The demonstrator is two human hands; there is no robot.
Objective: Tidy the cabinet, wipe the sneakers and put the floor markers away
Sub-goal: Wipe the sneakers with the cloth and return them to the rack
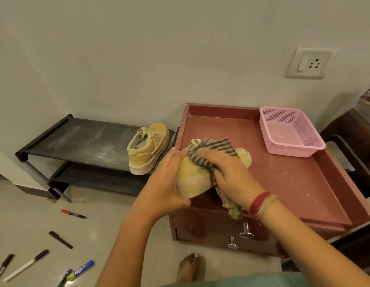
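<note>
Operator: Closest to me, my left hand (pixel 163 183) has its fingers wrapped round the heel end of a yellow sneaker (pixel 192 183), held over the front left corner of the red cabinet (pixel 283 183) surface.

Desk: And the other?

Operator: My right hand (pixel 231 175) has fingers curled over a striped cloth (pixel 213 148), pressing it onto the sneaker's upper.

Desk: Where's the rest?

Operator: I see the second sneaker (pixel 148 148) standing at the right end of the black shoe rack (pixel 86 139), just beside the cabinet. A pink basket (pixel 294 151) sits at the surface's back right corner. Markers (pixel 73 214) lie scattered on the floor before the rack.
</note>
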